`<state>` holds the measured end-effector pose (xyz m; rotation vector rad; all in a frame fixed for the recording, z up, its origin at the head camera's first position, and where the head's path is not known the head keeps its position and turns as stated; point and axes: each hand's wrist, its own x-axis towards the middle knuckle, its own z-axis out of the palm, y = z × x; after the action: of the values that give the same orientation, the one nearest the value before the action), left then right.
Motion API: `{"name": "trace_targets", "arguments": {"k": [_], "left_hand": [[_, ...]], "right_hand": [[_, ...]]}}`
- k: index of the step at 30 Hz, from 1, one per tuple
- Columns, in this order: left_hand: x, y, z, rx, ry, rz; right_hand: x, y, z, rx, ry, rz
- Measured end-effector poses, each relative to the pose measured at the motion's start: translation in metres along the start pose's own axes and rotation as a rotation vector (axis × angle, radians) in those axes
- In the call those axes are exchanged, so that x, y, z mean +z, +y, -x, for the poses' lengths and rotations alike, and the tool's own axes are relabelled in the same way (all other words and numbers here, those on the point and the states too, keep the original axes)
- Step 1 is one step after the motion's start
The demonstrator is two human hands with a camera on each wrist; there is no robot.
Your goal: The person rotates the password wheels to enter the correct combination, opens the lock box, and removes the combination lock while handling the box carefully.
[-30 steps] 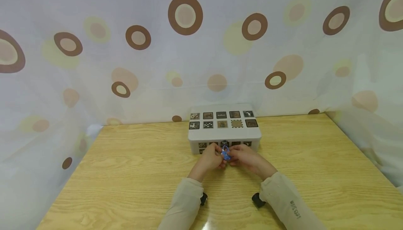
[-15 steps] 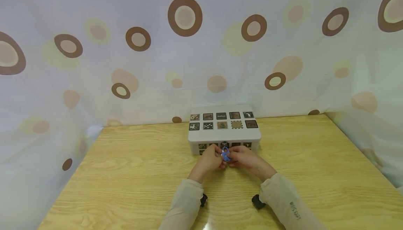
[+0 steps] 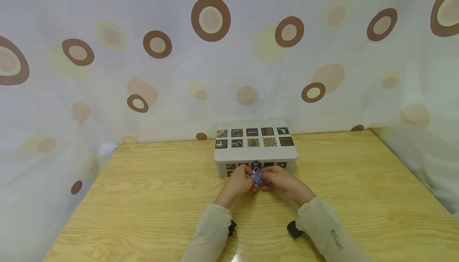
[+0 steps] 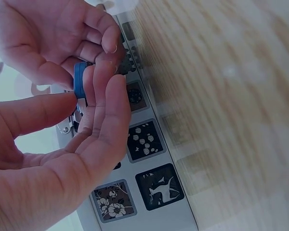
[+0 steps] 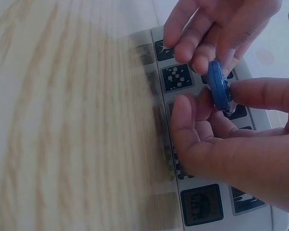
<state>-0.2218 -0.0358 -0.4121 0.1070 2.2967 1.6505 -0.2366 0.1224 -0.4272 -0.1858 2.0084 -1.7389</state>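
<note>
A small blue padlock point(image 3: 257, 178) is held between both hands, just in front of a white box point(image 3: 256, 152) with dark square pictures on it. Its shackle points up toward the metal clasp point(image 3: 255, 163) on the box's front. My left hand point(image 3: 238, 180) pinches the lock's left side between thumb and fingers. From the other side, my right hand point(image 3: 284, 181) pinches it with thumb and fingertips. Both wrist views show the lock's body point(image 5: 219, 85) edge-on. Whether the shackle passes through the clasp, I cannot tell.
The box's lid is down, and it stands near the back edge of a wooden table point(image 3: 161, 190). Behind it hangs a pale curtain point(image 3: 172, 78) with brown and yellow circles. A black wrist device point(image 3: 295, 229) sits below the right sleeve.
The padlock has tilted slightly between the fingers. Both hands stay in nearly the same place, and the box has not moved.
</note>
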Motion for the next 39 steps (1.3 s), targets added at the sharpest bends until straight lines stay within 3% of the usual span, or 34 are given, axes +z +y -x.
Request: {"name": "trace_targets", "arguments": {"k": [17,26,39], "left_hand": [[0.0005,0.0006,-0.0033,-0.017,0.013,-0.008],[-0.0003,0.0004,-0.0024,-0.012,0.006,0.000],[0.0000,-0.0017,-0.0017,-0.004,0.004,-0.011]], "right_hand": [[-0.0017,0.0016,-0.0017,-0.027,-0.026,0.003],[-0.0015,-0.0006,-0.0010,-0.010,0.003,-0.002],[-0.0023,0.0015,0.0006,-0.051,-0.056,0.016]]}}
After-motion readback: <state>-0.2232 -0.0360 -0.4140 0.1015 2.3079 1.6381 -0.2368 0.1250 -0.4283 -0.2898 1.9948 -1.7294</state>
